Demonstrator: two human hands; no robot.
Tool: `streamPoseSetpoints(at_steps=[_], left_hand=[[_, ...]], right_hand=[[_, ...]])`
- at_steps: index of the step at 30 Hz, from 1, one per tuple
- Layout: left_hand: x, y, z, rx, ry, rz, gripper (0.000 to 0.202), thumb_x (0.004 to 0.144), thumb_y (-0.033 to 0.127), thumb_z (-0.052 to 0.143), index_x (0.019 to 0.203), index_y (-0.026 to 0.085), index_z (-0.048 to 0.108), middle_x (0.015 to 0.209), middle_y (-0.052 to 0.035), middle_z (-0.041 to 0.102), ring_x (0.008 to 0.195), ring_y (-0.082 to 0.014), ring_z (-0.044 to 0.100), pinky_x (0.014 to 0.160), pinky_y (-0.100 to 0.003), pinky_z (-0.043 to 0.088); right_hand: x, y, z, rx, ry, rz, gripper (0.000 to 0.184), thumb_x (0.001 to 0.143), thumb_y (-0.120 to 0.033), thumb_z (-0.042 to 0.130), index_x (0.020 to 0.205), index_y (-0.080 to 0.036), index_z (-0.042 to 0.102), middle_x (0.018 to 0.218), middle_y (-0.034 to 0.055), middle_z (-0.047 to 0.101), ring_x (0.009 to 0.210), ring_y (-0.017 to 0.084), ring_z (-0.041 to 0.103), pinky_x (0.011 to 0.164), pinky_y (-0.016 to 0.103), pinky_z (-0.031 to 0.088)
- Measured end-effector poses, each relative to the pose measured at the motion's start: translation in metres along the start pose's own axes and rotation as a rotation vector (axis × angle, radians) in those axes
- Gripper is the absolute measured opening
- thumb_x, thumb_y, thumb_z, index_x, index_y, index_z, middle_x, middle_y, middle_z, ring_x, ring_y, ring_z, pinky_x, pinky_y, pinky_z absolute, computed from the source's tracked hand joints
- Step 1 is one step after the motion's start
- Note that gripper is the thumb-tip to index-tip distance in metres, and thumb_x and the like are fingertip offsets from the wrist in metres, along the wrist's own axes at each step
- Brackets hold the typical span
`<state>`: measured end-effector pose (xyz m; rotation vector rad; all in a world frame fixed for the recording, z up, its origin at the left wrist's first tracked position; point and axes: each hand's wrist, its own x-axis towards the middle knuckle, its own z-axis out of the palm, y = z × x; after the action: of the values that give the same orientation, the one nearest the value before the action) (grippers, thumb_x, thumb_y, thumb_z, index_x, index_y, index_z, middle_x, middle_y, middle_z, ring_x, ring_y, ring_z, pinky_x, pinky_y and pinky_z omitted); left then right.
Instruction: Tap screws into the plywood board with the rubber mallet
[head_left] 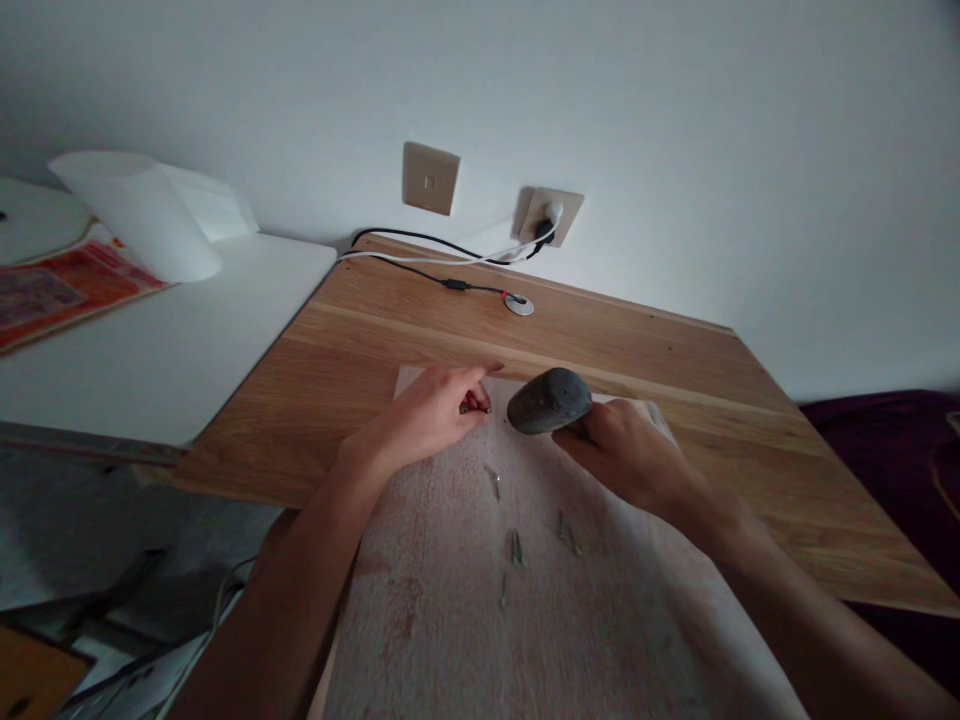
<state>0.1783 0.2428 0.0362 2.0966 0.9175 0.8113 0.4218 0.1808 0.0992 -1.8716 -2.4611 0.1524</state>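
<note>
Right hand: at right of centre, the right hand (626, 445) is closed around the mallet's mostly hidden handle; the forearm runs in from the lower right corner, wrist fairly straight.
Mallet: the dark mallet (550, 398) has its head just right of centre, over the board's far part; holding it by the handle seems to leave the head free to swing. Whether it touches the board, I cannot tell.
Left hand: left of centre, the left hand (439, 402) sits over the board's far end, fingers bent inward, one finger reaching toward the mallet. Small dark specks show at the fingertips; I cannot tell whether they pinch a nail. It sits just beside the mallet head, perhaps to steady something small.
Loose nails: slim metal nails (517, 548) lie scattered in the middle and lower middle of the frame, probably left there to be within easy reach of both hands.
Board: the pale, worn board (442, 610) fills the lower middle, lying over the wooden desk (645, 345), which likely gives it firm backing.
Cables: the black and white cables (455, 284) run along the desk's back, upper middle, well apart from the mallet.
</note>
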Motion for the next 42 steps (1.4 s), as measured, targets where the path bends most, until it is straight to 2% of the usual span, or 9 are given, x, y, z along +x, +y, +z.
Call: streamPoseSetpoints(at_steps=[3, 6, 9, 14, 20, 26, 29, 34, 42], left_hand=[[0.0, 0.001, -0.001, 0.004, -0.007, 0.007, 0.056, 0.086, 0.003, 0.077, 0.138, 0.021, 0.067, 0.096, -0.0015, 0.082, 0.089, -0.0176, 0.078, 0.082, -0.029, 0.059], [0.0, 0.001, -0.002, -0.005, -0.028, 0.008, 0.062, 0.086, 0.001, 0.074, 0.143, 0.023, 0.064, 0.102, -0.002, 0.083, 0.093, -0.0177, 0.078, 0.084, -0.029, 0.06], [-0.001, -0.001, -0.001, -0.005, -0.013, 0.017, 0.064, 0.086, 0.001, 0.074, 0.146, 0.022, 0.061, 0.103, -0.0025, 0.083, 0.096, -0.0183, 0.078, 0.086, -0.03, 0.06], [-0.002, -0.001, 0.0, -0.003, -0.01, 0.013, 0.042, 0.087, 0.002, 0.075, 0.125, 0.019, 0.07, 0.102, -0.0032, 0.081, 0.092, -0.0173, 0.077, 0.084, -0.029, 0.058], [-0.002, 0.002, -0.001, -0.016, -0.036, 0.014, 0.044, 0.086, 0.003, 0.071, 0.127, 0.02, 0.065, 0.095, -0.0012, 0.079, 0.086, -0.0166, 0.075, 0.077, -0.028, 0.055], [-0.003, 0.002, -0.003, 0.117, -0.021, 0.014, 0.016, 0.084, 0.015, 0.08, 0.096, 0.018, 0.071, 0.097, -0.0032, 0.072, 0.084, -0.0174, 0.068, 0.076, -0.03, 0.05], [-0.002, 0.004, -0.005, 0.129, -0.023, 0.016, 0.01, 0.086, 0.018, 0.082, 0.087, 0.017, 0.072, 0.095, -0.0026, 0.068, 0.08, -0.0152, 0.065, 0.072, -0.029, 0.047], [0.0, 0.006, -0.005, 0.155, -0.031, 0.019, 0.013, 0.088, 0.018, 0.082, 0.079, 0.017, 0.073, 0.082, -0.0005, 0.066, 0.076, -0.0144, 0.062, 0.071, -0.028, 0.042], [-0.001, 0.007, -0.006, 0.153, -0.025, -0.002, 0.016, 0.086, 0.021, 0.085, 0.077, 0.017, 0.072, 0.081, 0.0, 0.066, 0.073, -0.0139, 0.061, 0.068, -0.027, 0.039]], right_hand=[[0.004, -0.012, -0.007, 0.094, 0.047, -0.046, 0.028, 0.094, -0.028, 0.051, 0.067, -0.021, 0.057, 0.068, 0.006, 0.067, 0.06, 0.015, 0.059, 0.058, 0.029, 0.031], [0.009, -0.023, -0.009, 0.109, 0.016, -0.057, 0.026, 0.095, -0.026, 0.051, 0.07, -0.021, 0.057, 0.071, 0.0059, 0.069, 0.06, 0.015, 0.059, 0.058, 0.029, 0.03], [0.009, -0.023, -0.008, 0.077, -0.003, -0.016, 0.024, 0.094, -0.024, 0.053, 0.071, -0.021, 0.059, 0.074, 0.0069, 0.072, 0.063, 0.016, 0.062, 0.059, 0.029, 0.03], [0.0, -0.006, -0.004, -0.019, 0.041, 0.017, 0.03, 0.096, -0.029, 0.052, 0.068, -0.021, 0.062, 0.072, 0.0082, 0.072, 0.066, 0.019, 0.066, 0.059, 0.03, 0.032], [-0.006, 0.004, 0.013, 0.004, -0.114, 0.031, 0.029, 0.095, -0.024, 0.053, 0.069, -0.021, 0.066, 0.068, 0.0096, 0.075, 0.064, 0.022, 0.071, 0.059, 0.031, 0.035], [-0.007, 0.007, 0.017, 0.045, -0.109, 0.014, 0.032, 0.097, -0.024, 0.053, 0.066, -0.021, 0.064, 0.068, 0.0104, 0.075, 0.068, 0.023, 0.074, 0.06, 0.03, 0.039], [-0.008, 0.007, 0.018, 0.061, -0.089, 0.008, 0.033, 0.096, -0.024, 0.055, 0.065, -0.021, 0.063, 0.066, 0.0102, 0.074, 0.065, 0.022, 0.073, 0.059, 0.03, 0.039], [-0.008, 0.008, 0.02, 0.078, -0.058, 0.003, 0.033, 0.096, -0.024, 0.053, 0.065, -0.022, 0.062, 0.07, 0.0116, 0.075, 0.07, 0.024, 0.075, 0.06, 0.029, 0.038], [-0.009, 0.008, 0.02, 0.09, -0.058, 0.004, 0.033, 0.095, -0.026, 0.052, 0.062, -0.023, 0.056, 0.063, 0.0094, 0.071, 0.063, 0.022, 0.071, 0.058, 0.029, 0.037]])
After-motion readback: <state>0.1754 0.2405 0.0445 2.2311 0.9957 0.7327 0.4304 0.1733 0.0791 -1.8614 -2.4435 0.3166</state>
